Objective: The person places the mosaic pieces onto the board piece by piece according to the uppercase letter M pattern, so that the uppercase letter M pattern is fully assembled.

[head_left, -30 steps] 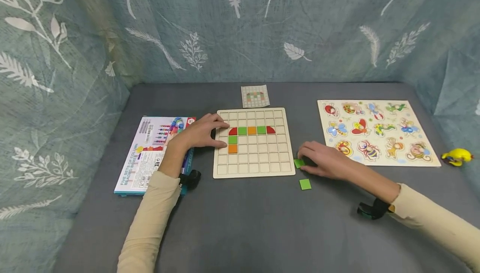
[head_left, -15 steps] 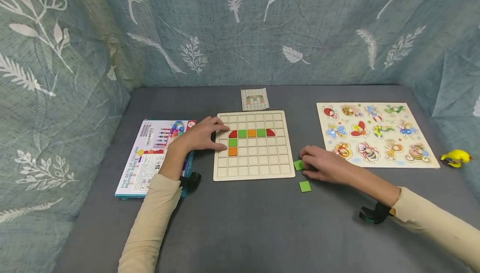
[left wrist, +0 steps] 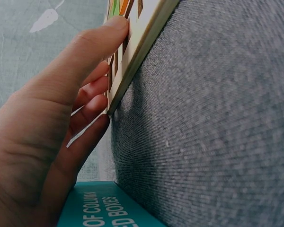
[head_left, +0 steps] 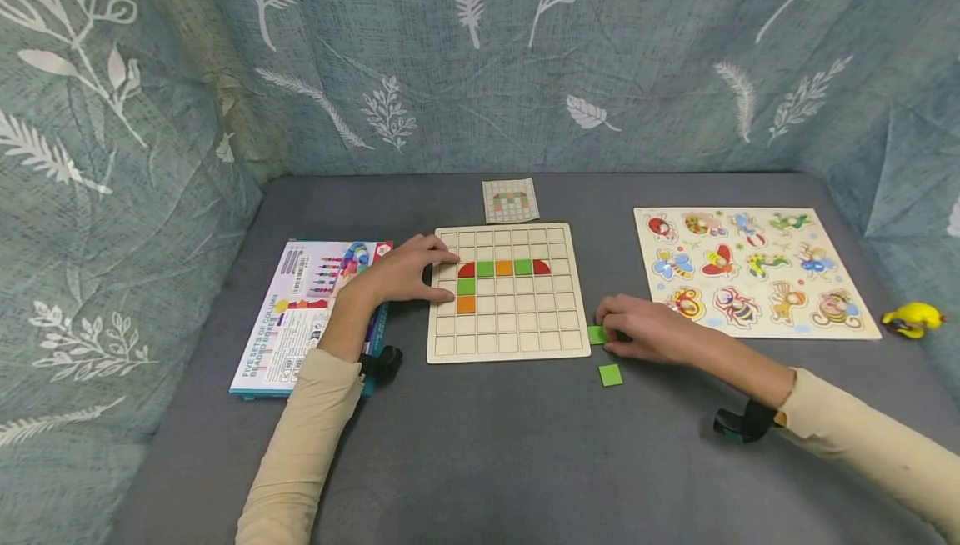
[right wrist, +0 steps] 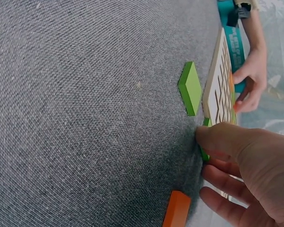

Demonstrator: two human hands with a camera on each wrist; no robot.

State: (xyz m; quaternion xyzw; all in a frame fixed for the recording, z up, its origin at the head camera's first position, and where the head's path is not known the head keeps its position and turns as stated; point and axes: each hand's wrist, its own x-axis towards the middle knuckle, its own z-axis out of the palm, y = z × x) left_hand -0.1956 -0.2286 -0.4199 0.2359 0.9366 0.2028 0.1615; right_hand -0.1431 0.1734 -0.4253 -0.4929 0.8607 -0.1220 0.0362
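Note:
Thumb and fingers of my left hand (head_left: 401,272) rest on the left edge of the wooden grid board (head_left: 525,337). On the board lie red quarter-round tiles, green tiles and orange tiles, forming a row with a short column down its left side. My right hand (head_left: 645,328) pinches a green square tile (head_left: 596,335) flat on the table beside the board's right edge; the fingers cover part of it. Another green tile (head_left: 611,374) lies just nearer. In the right wrist view an orange tile (right wrist: 176,209) lies by the right fingers; the head view hides it.
A small pattern card (head_left: 511,200) lies behind the board. To the left is a boxed set (head_left: 262,345), partly under the left forearm. An insect puzzle board (head_left: 750,278) and a yellow toy (head_left: 915,317) are at right.
The green tile at my right fingers has turned slightly, and its edge now lines up more with the board. My left hand stays on the board's edge.

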